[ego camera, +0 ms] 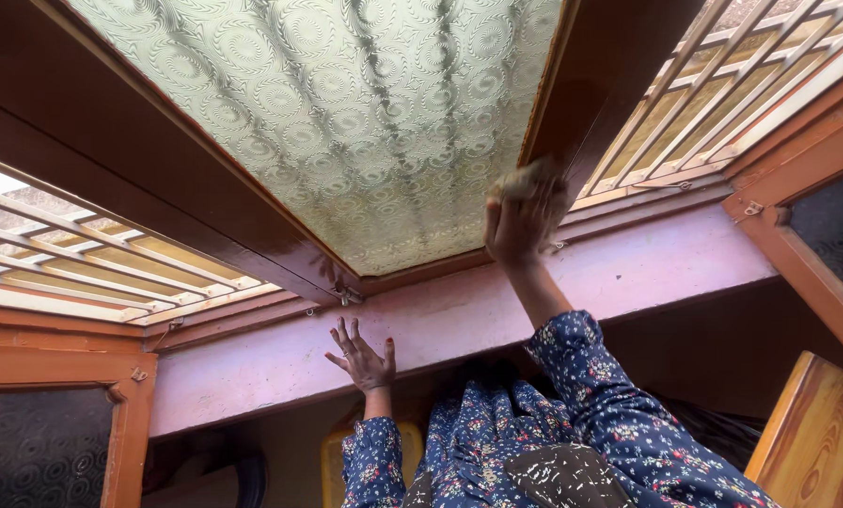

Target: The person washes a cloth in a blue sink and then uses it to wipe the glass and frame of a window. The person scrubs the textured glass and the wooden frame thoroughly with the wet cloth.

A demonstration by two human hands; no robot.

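The right hand (523,218) is raised w/ the arm stretched, and it presses a small pale pad, prob. a sponge or a folded cloth (527,175), flat against the dark brown wood frame (586,103) of an open window leaf. The grip is closed on the pad, fingers pressed together over it; the picture is blurred there, so I cannot say exactly what the pad is. It sits at the lower corner of the leaf, where the frame meets the patterned glass (346,103).

The left hand (363,357) holds nothing. Its fingers are spread wide and the palm lies on the pink sill (647,268) under the window, well apart from the right hand; it looks like a support for the body while the other arm reaches high.

Both sleeves (619,404) are dark blue w/ small flowers.

The glass is frosted, greenish-white, w/ a swirl pattern. The wood frame is glossy, maybe wet or varnished. A small metal latch (349,295) sits at the bottom corner of the leaf. On the left & right, metal grille bars (83,259) let daylight in. Orange-brown wood frames stand on both sides, and a light wood panel (816,437) is at bottom right. Below the sill the room is dark; something yellow (332,461) shows near the left sleeve.
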